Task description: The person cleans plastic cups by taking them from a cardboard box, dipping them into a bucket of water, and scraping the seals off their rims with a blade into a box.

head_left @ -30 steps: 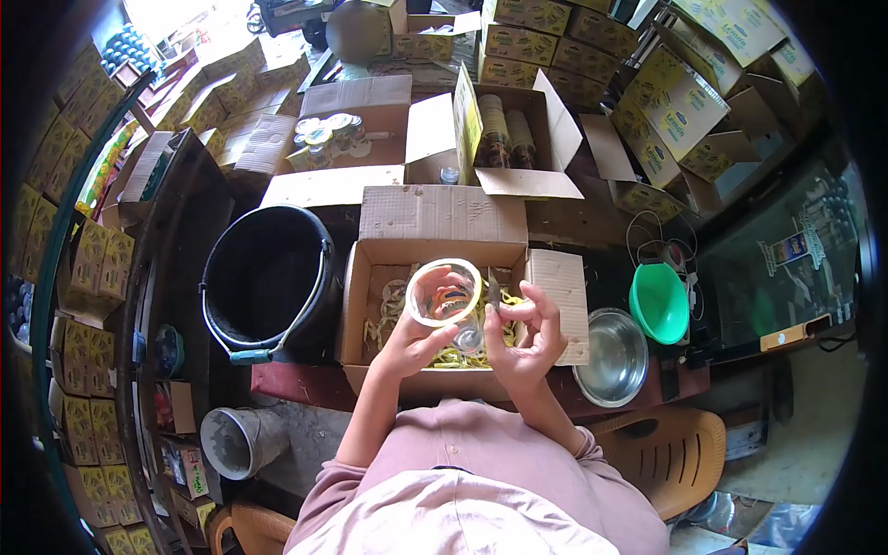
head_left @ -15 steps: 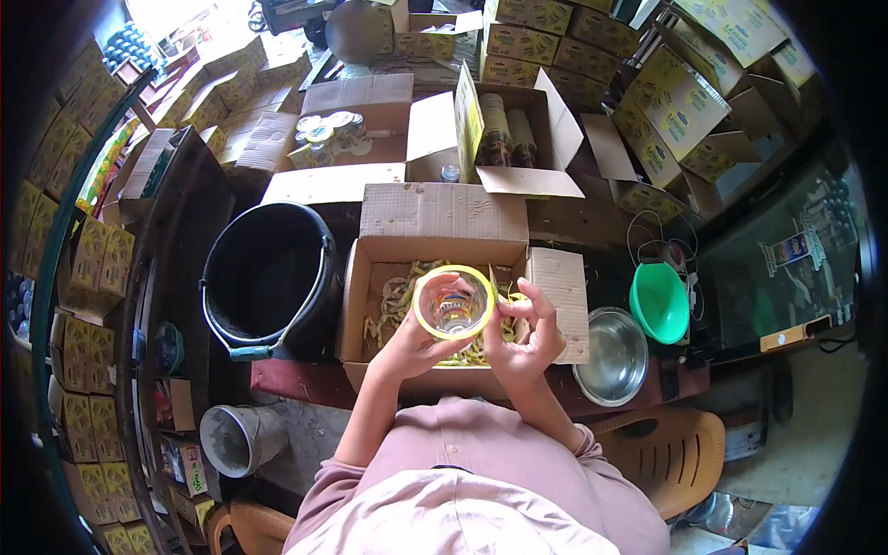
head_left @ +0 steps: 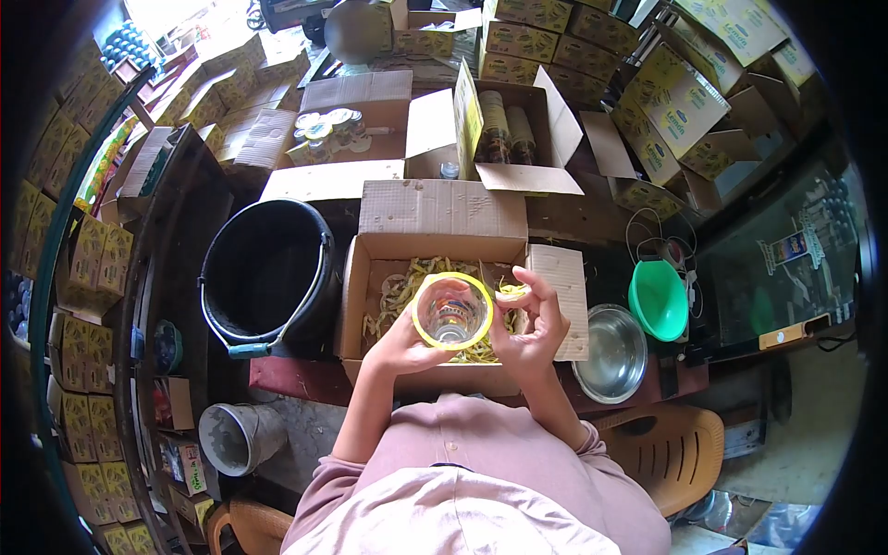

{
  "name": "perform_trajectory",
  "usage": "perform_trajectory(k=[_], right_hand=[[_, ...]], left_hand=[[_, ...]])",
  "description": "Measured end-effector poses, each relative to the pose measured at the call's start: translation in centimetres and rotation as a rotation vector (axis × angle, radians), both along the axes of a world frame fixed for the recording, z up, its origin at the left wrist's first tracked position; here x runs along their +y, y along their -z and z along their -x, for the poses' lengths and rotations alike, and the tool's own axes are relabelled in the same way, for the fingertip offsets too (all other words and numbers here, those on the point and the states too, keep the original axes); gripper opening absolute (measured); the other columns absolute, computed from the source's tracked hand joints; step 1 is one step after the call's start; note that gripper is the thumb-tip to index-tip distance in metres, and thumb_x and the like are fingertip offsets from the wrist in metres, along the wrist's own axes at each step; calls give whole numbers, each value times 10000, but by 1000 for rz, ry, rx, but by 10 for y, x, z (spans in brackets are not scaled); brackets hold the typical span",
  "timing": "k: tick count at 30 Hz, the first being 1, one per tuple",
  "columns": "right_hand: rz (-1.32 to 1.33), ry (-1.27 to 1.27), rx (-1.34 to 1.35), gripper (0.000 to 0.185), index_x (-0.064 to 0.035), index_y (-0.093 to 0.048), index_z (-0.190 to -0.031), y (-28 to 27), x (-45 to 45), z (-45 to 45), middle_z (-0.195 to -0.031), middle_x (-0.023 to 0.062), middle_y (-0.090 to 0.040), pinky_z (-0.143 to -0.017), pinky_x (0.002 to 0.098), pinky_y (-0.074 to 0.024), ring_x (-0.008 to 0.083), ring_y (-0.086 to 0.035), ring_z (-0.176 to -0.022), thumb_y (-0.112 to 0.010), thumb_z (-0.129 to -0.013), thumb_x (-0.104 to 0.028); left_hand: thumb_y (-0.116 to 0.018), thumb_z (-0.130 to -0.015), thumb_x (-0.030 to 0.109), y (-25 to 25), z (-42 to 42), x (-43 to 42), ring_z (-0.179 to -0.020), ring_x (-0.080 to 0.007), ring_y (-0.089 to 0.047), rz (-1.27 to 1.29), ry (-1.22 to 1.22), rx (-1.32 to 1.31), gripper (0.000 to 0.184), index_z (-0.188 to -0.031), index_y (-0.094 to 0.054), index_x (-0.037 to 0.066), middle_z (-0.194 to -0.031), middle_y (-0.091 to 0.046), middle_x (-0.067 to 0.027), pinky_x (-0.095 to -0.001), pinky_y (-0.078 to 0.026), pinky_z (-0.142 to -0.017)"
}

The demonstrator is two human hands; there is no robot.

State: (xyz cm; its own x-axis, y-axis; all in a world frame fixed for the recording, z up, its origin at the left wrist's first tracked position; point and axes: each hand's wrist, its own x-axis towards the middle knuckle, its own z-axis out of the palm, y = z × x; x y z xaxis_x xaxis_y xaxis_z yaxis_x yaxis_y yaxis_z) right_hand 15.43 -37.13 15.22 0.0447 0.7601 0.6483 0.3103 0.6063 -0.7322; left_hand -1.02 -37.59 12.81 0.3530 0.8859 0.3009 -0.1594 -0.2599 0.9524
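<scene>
A clear cup or jar with a yellow rim is in my left hand, whose fingers wrap round its side. Its open mouth faces me, and coloured print shows through the wall. Close against the right of the rim is my right hand, thumb and fingers curled together. A thin yellow strip shows at those fingertips; its far end is hard to separate from the background. Below both hands stands an open cardboard box with yellow and whitish strips lying in it.
A black bucket stands left of the box. To the right are a steel bowl and a green bowl. Farther back, one carton holds lidded tubs, another stacked cups. A grey bucket sits lower left.
The cup has dropped slightly toward me and tilted a little. My right hand has turned and its fingers have shifted, with more of the yellow strip showing at their tips.
</scene>
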Motion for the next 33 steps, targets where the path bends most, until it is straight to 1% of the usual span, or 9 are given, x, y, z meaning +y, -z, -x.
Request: perform_trajectory(k=[7,10,13,16,19,22,28,31,33], right_hand=[[1,-20,-19,503,-37,-501,-1088,-4,-1,1,-644,63,-608,-621,239,-484,149,-643,-644,-681,-626,41],[10,-16,-17,494,-38,-502,-1087,-3,-2,0,-639,62,-607,-620,240,-484,150,-642,-644,-677,-631,36],[13,-27,-13,489,-40,-502,-1088,-1,-1,-1,-635,62,-606,-616,240,-484,149,-640,-638,-673,-636,33],[24,-58,-8,489,-43,-501,-1088,0,0,-2,-634,61,-607,-614,243,-484,150,-639,-632,-670,-636,34],[39,-80,-3,489,-45,-500,-1088,-1,-1,-2,-633,60,-607,-615,246,-486,152,-639,-631,-667,-636,38],[40,-84,-8,489,-43,-499,-1087,1,-1,-2,-637,59,-610,-617,248,-487,151,-638,-630,-666,-635,42],[33,-56,1,492,-33,-492,-1092,1,-1,-1,-651,63,-617,-618,246,-486,148,-635,-624,-668,-639,43],[58,-58,59,501,1,-474,-1112,2,-3,1,-682,63,-610,-648,231,-479,118,-614,-651,-658,-651,68],[55,-38,82,498,10,-466,-1116,2,-3,4,-680,67,-609,-644,225,-477,116,-613,-649,-656,-659,67]], left_hand=[[-756,-549,130,-5,-4,3,-1014,-181,-465,-75,15,-27,721,-1164,-398,13,-1063,-413,-75,-310,-378,-897],[-781,-541,157,-2,-8,1,-1009,-168,-426,44,-85,-61,638,-1089,-473,49,-1031,-397,-58,-290,-392,-852],[-767,-553,117,8,2,8,-995,-169,-459,-233,-57,191,654,-1114,-445,20,-1063,-367,-66,-290,-407,-845],[-755,-554,117,8,3,6,-982,-167,-464,-91,14,22,623,-1095,-460,22,-1038,-363,-63,-279,-414,-821],[-738,-553,122,8,7,10,-978,-165,-466,-95,85,21,635,-1105,-438,27,-1022,-359,-61,-276,-411,-818],[-749,-521,136,-3,3,7,-964,-168,-414,89,108,-120,557,-1013,-512,28,-1001,-368,-62,-280,-398,-831],[-759,-521,148,2,5,11,-978,-173,-418,75,107,-91,582,-1028,-492,39,-1020,-354,-61,-305,-397,-859],[-752,-580,151,4,6,12,-1004,-164,-447,-20,45,12,623,-1086,-402,56,-1027,-396,-54,-300,-385,-866],[-759,-597,153,3,0,10,-1016,-166,-446,23,7,-136,632,-1105,-397,53,-1029,-415,-58,-309,-386,-875]])
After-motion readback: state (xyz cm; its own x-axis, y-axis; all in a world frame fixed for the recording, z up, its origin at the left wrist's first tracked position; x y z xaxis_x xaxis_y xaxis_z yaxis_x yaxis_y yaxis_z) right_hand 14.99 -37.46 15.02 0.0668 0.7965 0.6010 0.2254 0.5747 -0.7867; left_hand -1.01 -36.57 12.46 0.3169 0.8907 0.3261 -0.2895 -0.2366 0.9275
